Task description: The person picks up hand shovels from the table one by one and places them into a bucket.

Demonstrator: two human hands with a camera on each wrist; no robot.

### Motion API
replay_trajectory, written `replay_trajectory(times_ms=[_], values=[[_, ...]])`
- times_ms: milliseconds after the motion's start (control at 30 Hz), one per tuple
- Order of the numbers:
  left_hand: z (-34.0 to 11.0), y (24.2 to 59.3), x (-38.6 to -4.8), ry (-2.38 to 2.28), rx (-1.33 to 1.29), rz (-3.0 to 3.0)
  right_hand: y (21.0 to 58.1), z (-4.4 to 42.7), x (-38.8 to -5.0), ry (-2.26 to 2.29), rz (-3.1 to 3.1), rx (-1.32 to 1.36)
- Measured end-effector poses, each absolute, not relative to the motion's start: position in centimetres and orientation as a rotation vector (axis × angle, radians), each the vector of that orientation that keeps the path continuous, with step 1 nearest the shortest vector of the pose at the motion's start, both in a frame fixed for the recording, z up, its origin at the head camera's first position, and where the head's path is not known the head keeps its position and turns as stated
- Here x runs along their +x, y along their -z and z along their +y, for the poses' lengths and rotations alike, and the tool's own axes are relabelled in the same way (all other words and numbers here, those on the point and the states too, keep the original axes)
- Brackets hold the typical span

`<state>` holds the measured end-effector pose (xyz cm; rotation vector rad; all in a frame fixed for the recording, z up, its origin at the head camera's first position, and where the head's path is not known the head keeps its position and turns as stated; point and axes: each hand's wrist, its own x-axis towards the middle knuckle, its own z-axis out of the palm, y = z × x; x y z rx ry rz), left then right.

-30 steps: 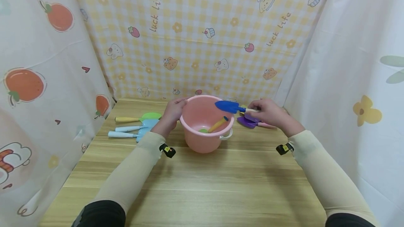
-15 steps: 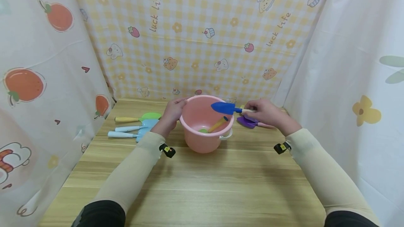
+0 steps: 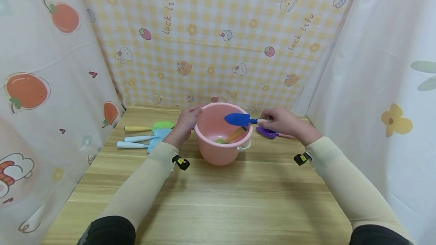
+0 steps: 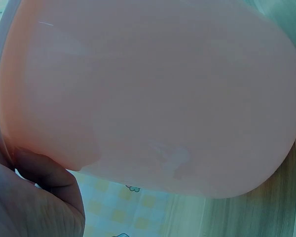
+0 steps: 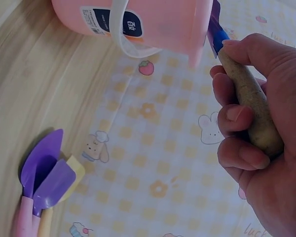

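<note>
A pink bucket [image 3: 218, 150] stands upright on the wooden table. My left hand [image 3: 186, 123] grips its rim on the left, thumb and fingers about the edge; in the left wrist view the hand [image 4: 44, 192] is at the bucket's lip. Curled round a pale wooden handle [image 5: 249, 94], my right hand [image 3: 281, 119] holds a blue hand trowel [image 3: 237, 119]. The trowel's blade is over the bucket's mouth, pointing left. Inside the bucket leans a tool with a yellow handle [image 3: 235, 135]; a bit of green shows by it, the rest is hidden.
Left of the bucket lie a green shovel [image 3: 163, 125] and light blue ones [image 3: 158, 135]. Purple trowels [image 5: 39, 158] and a yellow tool [image 5: 75, 175] lie to the right. A white handle [image 3: 244, 146] hangs on the bucket. Patterned cloth [image 3: 211, 48] walls the back and sides.
My right hand has moved left with the blue trowel, bringing its blade further over the bucket and slightly lower. The left hand and the bucket have stayed in place.
</note>
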<state>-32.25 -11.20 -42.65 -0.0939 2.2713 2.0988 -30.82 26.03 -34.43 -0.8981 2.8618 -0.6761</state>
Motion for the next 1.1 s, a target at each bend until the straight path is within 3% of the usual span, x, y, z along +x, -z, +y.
replay_trajectory(times_ms=[1100], values=[[-11.2,42.9,-32.5,-2.122,-0.094,2.254,34.7,23.8,-31.5,0.588,2.855,-0.97]])
